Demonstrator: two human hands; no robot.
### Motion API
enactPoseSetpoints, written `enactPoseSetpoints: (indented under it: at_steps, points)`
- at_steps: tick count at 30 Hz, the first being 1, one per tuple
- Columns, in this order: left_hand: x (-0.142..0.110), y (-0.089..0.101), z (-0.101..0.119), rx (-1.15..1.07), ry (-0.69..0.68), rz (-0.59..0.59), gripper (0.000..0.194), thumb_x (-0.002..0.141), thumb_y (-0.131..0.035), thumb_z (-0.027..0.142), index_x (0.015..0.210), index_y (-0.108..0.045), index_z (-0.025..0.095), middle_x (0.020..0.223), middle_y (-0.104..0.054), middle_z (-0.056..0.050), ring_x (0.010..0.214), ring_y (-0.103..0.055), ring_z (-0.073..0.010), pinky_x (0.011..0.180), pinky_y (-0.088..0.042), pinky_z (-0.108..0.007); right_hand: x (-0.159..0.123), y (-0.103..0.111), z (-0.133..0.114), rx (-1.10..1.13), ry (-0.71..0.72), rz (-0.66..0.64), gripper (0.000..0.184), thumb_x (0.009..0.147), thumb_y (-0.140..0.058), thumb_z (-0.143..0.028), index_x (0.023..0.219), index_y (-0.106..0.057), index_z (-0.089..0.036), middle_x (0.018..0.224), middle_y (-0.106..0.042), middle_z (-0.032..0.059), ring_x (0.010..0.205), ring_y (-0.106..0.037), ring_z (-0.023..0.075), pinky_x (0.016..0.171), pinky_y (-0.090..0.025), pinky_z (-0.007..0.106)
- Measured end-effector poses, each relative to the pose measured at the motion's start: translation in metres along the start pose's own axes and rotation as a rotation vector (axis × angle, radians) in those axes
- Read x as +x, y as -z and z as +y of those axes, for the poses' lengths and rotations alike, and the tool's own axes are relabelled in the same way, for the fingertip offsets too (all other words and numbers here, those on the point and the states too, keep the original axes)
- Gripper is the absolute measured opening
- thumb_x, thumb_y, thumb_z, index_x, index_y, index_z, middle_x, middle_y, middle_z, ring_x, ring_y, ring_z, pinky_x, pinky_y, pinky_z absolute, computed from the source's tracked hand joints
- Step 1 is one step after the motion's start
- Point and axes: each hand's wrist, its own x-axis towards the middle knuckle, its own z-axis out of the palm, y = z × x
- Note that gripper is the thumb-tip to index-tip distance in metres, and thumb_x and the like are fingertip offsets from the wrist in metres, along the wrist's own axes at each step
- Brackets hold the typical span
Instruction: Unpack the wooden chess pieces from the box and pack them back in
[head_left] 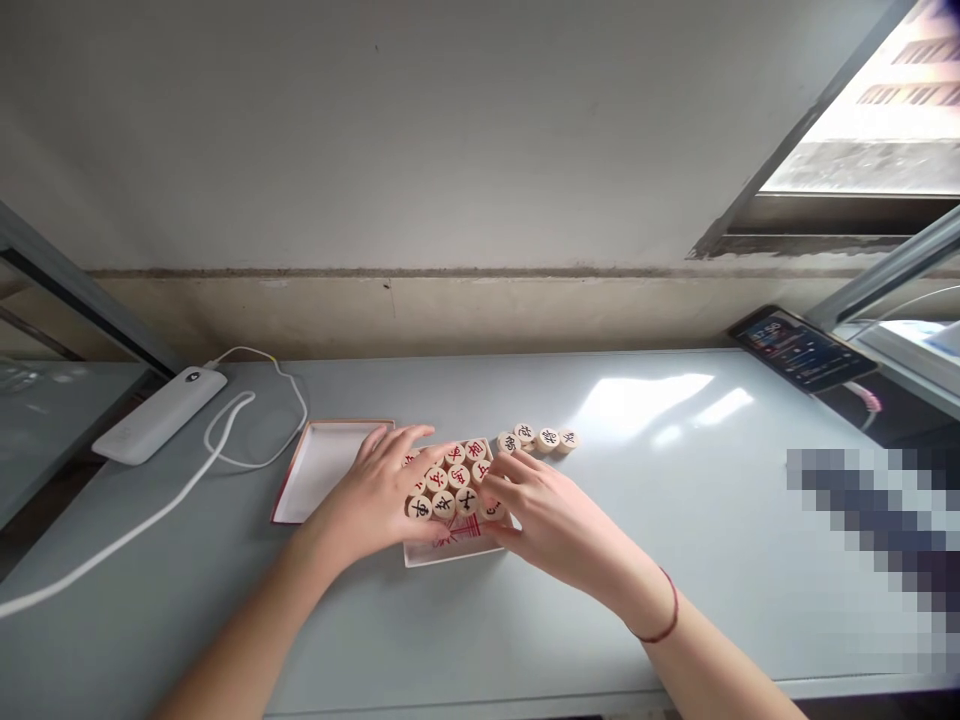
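Note:
A shallow white box (pixel 420 556) holds rows of round wooden xiangqi pieces (pixel 458 476) with red and black characters. Some red print shows in its bare near part. My left hand (pixel 379 490) lies over the box's left side, fingers spread, thumb at the near row of pieces. Over the right side, my right hand (pixel 544 505) has curled fingers, with thumb and forefinger about a piece (pixel 492 508) at the near right corner; the fingers partly hide it. Just behind the right hand, several more pieces (pixel 548 439) sit in a short row on the table.
The box's white lid (pixel 330 465) lies left of the box, inside up. A white power bank (pixel 161 415) and its cable (pixel 150 545) are on the left of the grey table (pixel 420 640). At the back right a phone (pixel 799 350) leans by the metal post.

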Motion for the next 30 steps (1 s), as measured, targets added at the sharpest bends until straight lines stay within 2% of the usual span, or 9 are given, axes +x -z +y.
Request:
enactPoseSetpoints:
  at_steps: [8, 11, 13, 14, 17, 19, 26, 28, 30]
  points:
    - [-0.001, -0.003, -0.003, -0.038, 0.094, -0.176, 0.076, 0.074, -0.07, 0.044, 0.14, -0.036, 0.034, 0.138, -0.047, -0.006, 0.126, -0.042, -0.0328, 0.109, -0.025, -0.055, 0.005, -0.004, 0.006, -0.038, -0.028, 0.008, 0.015, 0.076, -0.059, -0.008, 0.07, -0.051, -0.019, 0.073, -0.056, 0.0023, 0.069, -0.051, 0.017, 0.056, -0.039, 0.027]
    - [0.0, -0.001, 0.0, -0.051, 0.133, -0.245, 0.072, 0.077, -0.066, 0.042, 0.141, -0.034, 0.033, 0.139, -0.046, -0.005, 0.128, -0.041, -0.0328, 0.108, -0.025, -0.054, 0.004, 0.003, 0.012, 0.066, -0.039, -0.036, 0.012, 0.08, -0.061, -0.017, 0.072, -0.053, -0.02, 0.075, -0.057, 0.0014, 0.069, -0.053, 0.0156, 0.057, -0.042, 0.026]
    - [0.001, 0.001, 0.002, -0.054, 0.147, -0.255, 0.07, 0.078, -0.065, 0.041, 0.141, -0.035, 0.032, 0.139, -0.045, -0.005, 0.126, -0.042, -0.0328, 0.108, -0.026, -0.053, 0.002, 0.008, 0.02, 0.147, -0.069, -0.03, 0.005, 0.085, -0.058, -0.025, 0.082, -0.056, -0.021, 0.085, -0.06, 0.0019, 0.068, -0.056, 0.0136, 0.058, -0.044, 0.025]
    - [0.002, 0.001, 0.002, -0.057, 0.15, -0.252, 0.069, 0.078, -0.064, 0.04, 0.141, -0.035, 0.032, 0.139, -0.045, -0.005, 0.124, -0.043, -0.0328, 0.107, -0.027, -0.053, 0.002, 0.01, 0.024, 0.156, -0.097, -0.009, 0.007, 0.087, -0.054, -0.026, 0.091, -0.057, -0.021, 0.094, -0.061, 0.0031, 0.067, -0.057, 0.0126, 0.059, -0.046, 0.026]
    - [0.002, 0.0, 0.003, -0.069, 0.142, -0.237, 0.067, 0.079, -0.063, 0.038, 0.14, -0.036, 0.032, 0.137, -0.047, -0.006, 0.12, -0.047, -0.032, 0.106, -0.03, -0.051, 0.003, 0.007, 0.038, 0.053, -0.185, 0.045, 0.033, 0.088, -0.046, -0.019, 0.12, -0.051, -0.021, 0.124, -0.055, 0.0095, 0.062, -0.059, 0.0112, 0.058, -0.047, 0.029]
    - [0.002, -0.001, 0.002, -0.072, 0.129, -0.225, 0.066, 0.079, -0.063, 0.036, 0.14, -0.037, 0.031, 0.136, -0.047, -0.006, 0.12, -0.047, -0.0311, 0.107, -0.028, -0.052, 0.007, 0.0, 0.043, -0.029, -0.217, 0.028, 0.043, 0.087, -0.045, -0.016, 0.13, -0.046, -0.02, 0.134, -0.051, 0.0118, 0.064, -0.062, 0.0131, 0.056, -0.047, 0.03]
    - [-0.001, -0.005, -0.002, -0.043, 0.073, -0.161, 0.072, 0.077, -0.068, 0.042, 0.14, -0.036, 0.028, 0.138, -0.046, -0.009, 0.123, -0.045, -0.0324, 0.105, -0.032, -0.054, 0.014, -0.014, 0.047, -0.085, -0.232, -0.036, 0.038, 0.09, -0.038, -0.01, 0.123, -0.054, -0.018, 0.12, -0.061, 0.01, 0.068, -0.065, 0.0162, 0.051, -0.044, 0.028]
    - [0.0, -0.003, -0.002, -0.03, 0.007, -0.065, 0.074, 0.075, -0.07, 0.047, 0.139, -0.038, 0.028, 0.14, -0.044, -0.01, 0.126, -0.042, -0.0333, 0.105, -0.034, -0.053, 0.013, -0.012, 0.047, -0.026, -0.229, 0.013, 0.034, 0.09, -0.04, -0.011, 0.118, -0.056, -0.018, 0.115, -0.064, 0.0095, 0.066, -0.064, 0.0151, 0.052, -0.044, 0.028]
    - [0.0, -0.001, 0.0, -0.023, -0.057, 0.062, 0.069, 0.078, -0.067, 0.049, 0.137, -0.039, 0.026, 0.139, -0.044, -0.012, 0.126, -0.042, -0.0318, 0.104, -0.038, -0.051, 0.012, -0.009, 0.043, 0.103, -0.23, 0.136, 0.028, 0.09, -0.044, -0.016, 0.114, -0.058, -0.019, 0.107, -0.066, 0.0083, 0.061, -0.06, 0.0124, 0.054, -0.044, 0.027]
